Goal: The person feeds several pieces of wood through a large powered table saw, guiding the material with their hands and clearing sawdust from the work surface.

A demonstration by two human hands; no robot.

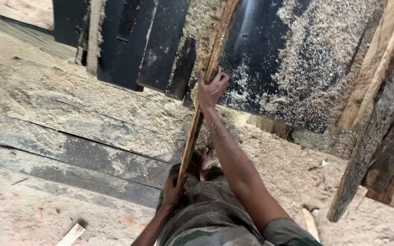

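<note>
Long wooden strip point(206, 86) between dark boards point(128, 41) left and sawdust-covered panel point(306, 59) right (floor planks point(83, 155) below).

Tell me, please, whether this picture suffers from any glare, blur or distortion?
Head view: a pale streak of glare crosses the dark board at the top; the far left edge is smeared; the wooden strip, the right hand and left hand look fairly sharp; edges bow slightly.

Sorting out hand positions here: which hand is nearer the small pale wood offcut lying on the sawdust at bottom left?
Left. The left hand grips the plank's lower end, nearer the offcut; the right hand grips higher up.
</note>
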